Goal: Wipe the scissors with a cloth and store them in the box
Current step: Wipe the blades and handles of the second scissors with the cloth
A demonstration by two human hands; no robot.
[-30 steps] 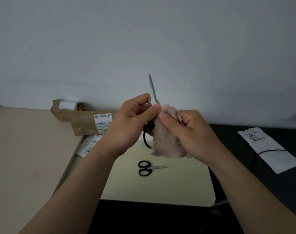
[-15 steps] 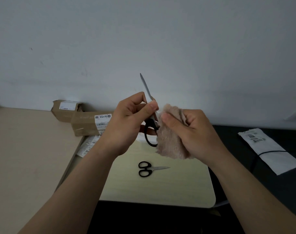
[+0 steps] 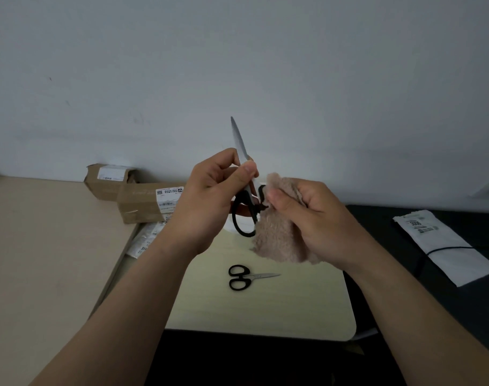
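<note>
S1: Since 1 s ago, cloth [image 3: 279, 240] slid off blade down to handles; scissors [image 3: 239, 137] tipped twd 11 o'clock.
S2: Hands?
S1: L hand [image 3: 210, 201] pinched scissors near pivot, R hand [image 3: 315, 215] clutched cloth, both mid-air at centre.
S2: Risk?
S1: Bare tip stood up by thumb; a slip w/ hard rubbing could've nicked skin. Nearest box [image 3: 143, 201] sat at 9 o'clock, opening hidden; pivot behind thumb.

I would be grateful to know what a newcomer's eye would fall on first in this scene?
First, the large scissors, held up at centre by the left hand with the blade pointing upward against the grey wall. Beside them, the right hand grips a fluffy beige cloth at the black handles. Below, small scissors lie flat on the pale table.
</note>
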